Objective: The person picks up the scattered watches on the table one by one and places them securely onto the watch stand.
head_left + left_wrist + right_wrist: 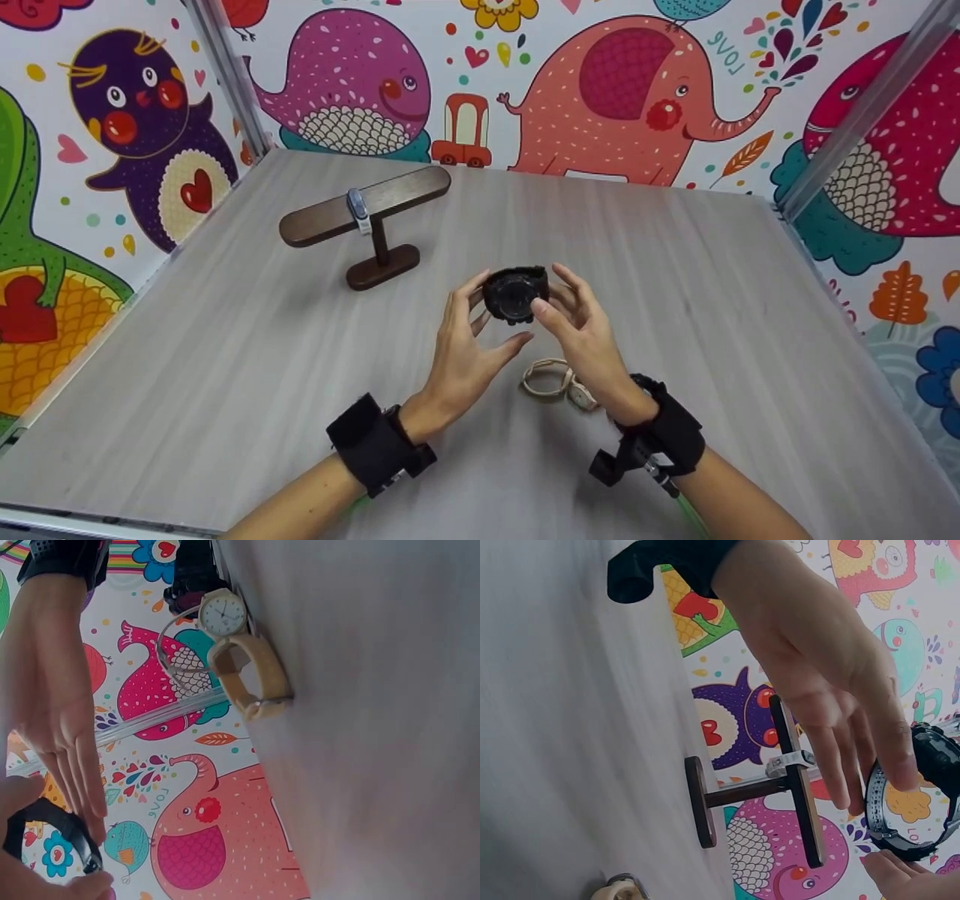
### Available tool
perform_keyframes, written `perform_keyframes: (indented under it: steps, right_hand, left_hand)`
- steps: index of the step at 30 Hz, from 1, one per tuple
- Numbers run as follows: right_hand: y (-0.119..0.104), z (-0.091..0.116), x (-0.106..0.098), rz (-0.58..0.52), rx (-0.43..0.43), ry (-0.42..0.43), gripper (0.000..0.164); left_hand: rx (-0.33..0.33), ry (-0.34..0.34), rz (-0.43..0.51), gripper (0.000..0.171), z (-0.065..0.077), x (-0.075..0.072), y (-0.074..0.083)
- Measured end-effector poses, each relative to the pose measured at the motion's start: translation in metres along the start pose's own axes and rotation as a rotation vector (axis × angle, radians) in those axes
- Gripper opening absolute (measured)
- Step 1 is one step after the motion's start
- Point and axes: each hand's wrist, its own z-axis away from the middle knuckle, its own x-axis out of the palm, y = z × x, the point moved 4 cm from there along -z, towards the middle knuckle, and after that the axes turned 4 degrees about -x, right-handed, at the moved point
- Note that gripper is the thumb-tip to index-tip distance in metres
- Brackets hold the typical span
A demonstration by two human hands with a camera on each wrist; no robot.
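In the head view a black wristwatch (514, 296) is held up above the table, dial up, its strap closed into a loop. My right hand (592, 341) grips it, thumb (551, 315) on the dial and fingers by its far right side. My left hand (461, 352) holds it from the left, fingers behind the case and thumb below. The left wrist view shows the black strap (71, 829) between fingertips. In the right wrist view the watch (934, 750) shows side-on, the left thumb overlapping its strap.
A beige wristwatch (581, 395) lies on the table (675, 300) below my right hand. Farther back at left stands a dark wooden T-shaped stand (409, 191) with a pale-strapped smart band (358, 206) around its bar. Cartoon-printed walls (495, 75) enclose the table.
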Motion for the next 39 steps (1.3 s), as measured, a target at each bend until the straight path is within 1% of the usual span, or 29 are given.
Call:
perform_keyframes:
  steps: [6,10,14,17,19,21,24,25,27,29,31,33,35,39]
  right_hand:
    - [-0.004,-0.002,-0.004,-0.01,-0.013,0.047,0.064]
    - [-0.006,-0.002,-0.007,-0.001,-0.015,0.051,0.064]
    - [-0.007,-0.003,-0.01,-0.002,-0.025,0.048,0.065]
    - [-0.007,-0.004,-0.011,0.008,-0.02,0.052,0.067]
    - [-0.006,-0.004,-0.011,0.024,-0.012,0.055,0.067]
    - [-0.004,-0.005,-0.011,0.031,-0.007,0.054,0.067]
    - [-0.002,-0.004,-0.01,0.03,-0.001,0.041,0.066]
    - [-0.002,-0.004,-0.01,0.028,-0.001,0.036,0.065]
    - [-0.002,-0.004,-0.009,0.022,0.001,0.028,0.065]
    - [-0.001,-0.003,-0.008,0.026,0.005,0.015,0.065]
    - [-0.001,-0.002,-0.006,0.022,0.005,-0.006,0.065]
    - [0.0,-0.001,-0.004,0.016,0.003,-0.031,0.066]
    - [0.001,0.0,-0.003,0.002,0.006,-0.058,0.067]
    - [0.003,0.001,-0.003,-0.026,0.011,-0.093,0.068]
  left_hand:
    - [-0.023,-0.044,0.052,0.08,0.006,0.002,-0.001]
    - [-0.021,-0.077,0.041,0.074,0.011,0.003,0.0]
    - [-0.004,-0.136,-0.037,0.072,0.01,0.0,0.0]
    - [0.01,-0.217,-0.13,0.078,0.001,-0.008,0.003]
    - [0.034,-0.301,-0.187,0.086,-0.007,-0.014,0.008]
    - [0.081,-0.413,-0.254,0.092,-0.016,-0.021,0.016]
    - [0.186,-0.586,-0.365,0.097,-0.027,-0.028,0.027]
    - [0.226,-0.634,-0.405,0.097,-0.03,-0.029,0.03]
    - [0.29,-0.704,-0.474,0.098,-0.034,-0.03,0.035]
    - [0.344,-0.746,-0.529,0.099,-0.038,-0.029,0.039]
    - [0.379,-0.773,-0.548,0.099,-0.04,-0.028,0.04]
    - [0.391,-0.801,-0.541,0.096,-0.041,-0.027,0.04]
    - [0.409,-0.817,-0.514,0.09,-0.042,-0.027,0.039]
    - [0.435,-0.803,-0.453,0.077,-0.043,-0.026,0.037]
